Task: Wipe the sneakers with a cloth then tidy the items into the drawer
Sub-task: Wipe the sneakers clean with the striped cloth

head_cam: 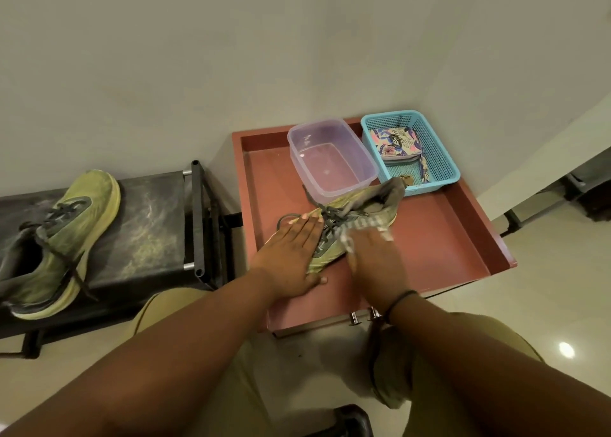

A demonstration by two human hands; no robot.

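A green sneaker [367, 210] lies on its side on the reddish tray-like cabinet top [439, 238]. My left hand [294, 254] presses flat on its toe end, fingers straight over the laces. My right hand [373, 254] holds a striped cloth [360, 226] against the sneaker's side; motion blur hides the fingers. The second green sneaker [62, 238] rests on a black bench [148, 235] at the left. A drawer handle [363, 316] shows below the cabinet top's front edge.
A clear plastic tub [330, 158] holding water stands behind the sneaker. A blue mesh basket [413, 152] with a floral pouch sits at the back right corner. Walls close in behind, and pale floor tiles lie to the right.
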